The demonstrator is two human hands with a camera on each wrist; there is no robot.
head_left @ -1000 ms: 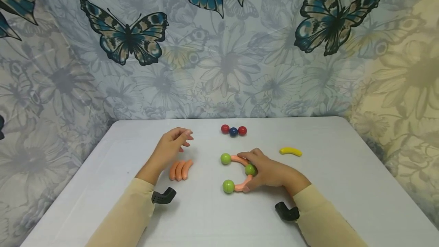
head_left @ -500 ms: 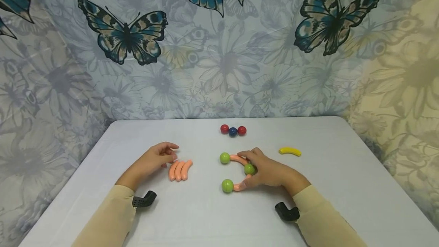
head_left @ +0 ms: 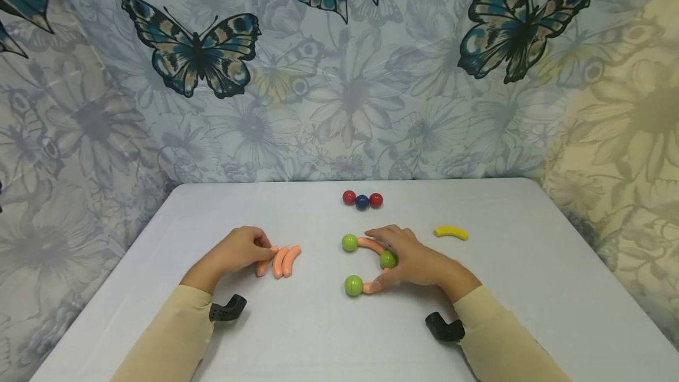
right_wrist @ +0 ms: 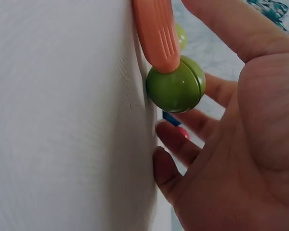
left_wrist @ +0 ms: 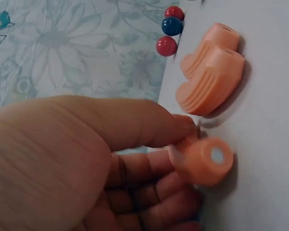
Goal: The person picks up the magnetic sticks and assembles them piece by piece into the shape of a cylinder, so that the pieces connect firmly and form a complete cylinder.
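Observation:
My left hand pinches an orange curved magnetic stick between thumb and fingers, low over the table; a pale magnet shows in its end. Right beside it, two more orange curved sticks lie side by side. My right hand rests loosely around a C-shaped chain, thumb along its lower stick and forefinger near its upper stick. Green balls sit at both chain ends, and a third green ball joins the sticks in front of my palm. My right fingers partly hide the chain.
At the back of the white table, two red balls flank a blue ball. A yellow curved stick lies beyond my right hand. A butterfly-print cloth hangs behind the table.
My left hand has come down and toward me, and now pinches the leftmost orange stick, drawing it slightly away from the other two. My right hand stays at the chain.

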